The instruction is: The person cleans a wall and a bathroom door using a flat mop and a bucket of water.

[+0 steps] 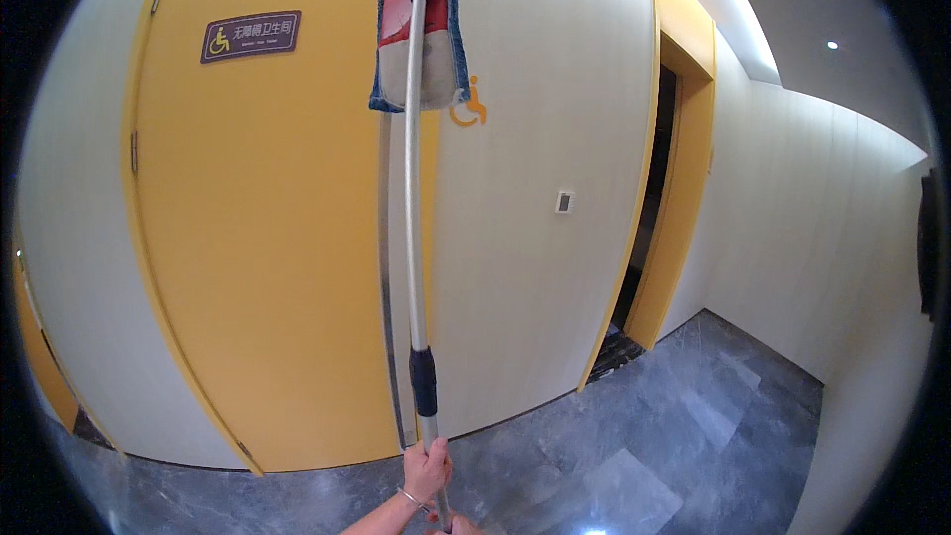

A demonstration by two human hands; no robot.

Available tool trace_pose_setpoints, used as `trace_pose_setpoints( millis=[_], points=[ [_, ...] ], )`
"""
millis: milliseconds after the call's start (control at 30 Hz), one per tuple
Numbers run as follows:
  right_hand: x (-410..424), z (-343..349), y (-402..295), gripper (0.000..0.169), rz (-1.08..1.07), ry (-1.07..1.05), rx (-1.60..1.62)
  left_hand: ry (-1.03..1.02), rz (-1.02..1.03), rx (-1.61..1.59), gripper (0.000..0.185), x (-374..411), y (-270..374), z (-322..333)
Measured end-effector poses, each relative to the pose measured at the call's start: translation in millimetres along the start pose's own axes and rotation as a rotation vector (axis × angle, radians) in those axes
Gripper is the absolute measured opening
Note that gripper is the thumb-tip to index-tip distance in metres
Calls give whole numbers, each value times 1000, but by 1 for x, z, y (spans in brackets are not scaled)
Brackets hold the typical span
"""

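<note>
My left hand [427, 469], with a bracelet at the wrist, is closed around the lower part of a silver telescopic mop pole [413, 186]. Below it, at the bottom edge, my right hand [462, 526] grips the same pole and is partly cut off. Just above my left hand sits the pole's black locking collar [423, 383]. The pole rises upright to a flat mop head [420, 37] with a red and off-white back and blue fringe. It is raised in front of the edge of the yellow door [260, 238] and the pale wall [513, 253]; whether it touches them I cannot tell.
A purple sign [250, 36] with a wheelchair symbol and writing is on the door. Right of it are an orange wheelchair symbol [475, 105], a wall-mounted control panel [565, 202] and a yellow-framed doorway [648, 223] with a dark interior. Grey tiled floor [669, 446] lies below.
</note>
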State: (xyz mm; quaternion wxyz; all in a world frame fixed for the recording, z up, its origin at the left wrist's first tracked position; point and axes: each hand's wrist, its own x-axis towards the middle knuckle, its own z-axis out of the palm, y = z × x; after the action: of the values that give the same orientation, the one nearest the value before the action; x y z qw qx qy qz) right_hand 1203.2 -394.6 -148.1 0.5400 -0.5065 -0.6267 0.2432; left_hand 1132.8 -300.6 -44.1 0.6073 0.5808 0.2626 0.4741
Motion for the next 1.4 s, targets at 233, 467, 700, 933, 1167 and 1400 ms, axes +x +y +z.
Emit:
trace_pose_setpoints(
  millis=[233,467,700,933,1167,1400],
  points=[
    [-19,-115,29,50,570,-11,163,-134,56,31,54,76,38,124],
    [20,-194,83,50,408,244,-136,-165,247,-154,37,167,90,205],
    [195,-266,56,14,-300,394,40,-14,597,13,36,222,53,207],
    [336,-310,4,21,-332,401,42,-146,-62,53,39,256,-48,203],
    [436,-349,14,24,-356,324,-82,-391,-57,-309,45,333,-56,222],
    [518,-374,-27,23,-436,255,-259,-212,110,-32,39,406,2,234]
  ],
)
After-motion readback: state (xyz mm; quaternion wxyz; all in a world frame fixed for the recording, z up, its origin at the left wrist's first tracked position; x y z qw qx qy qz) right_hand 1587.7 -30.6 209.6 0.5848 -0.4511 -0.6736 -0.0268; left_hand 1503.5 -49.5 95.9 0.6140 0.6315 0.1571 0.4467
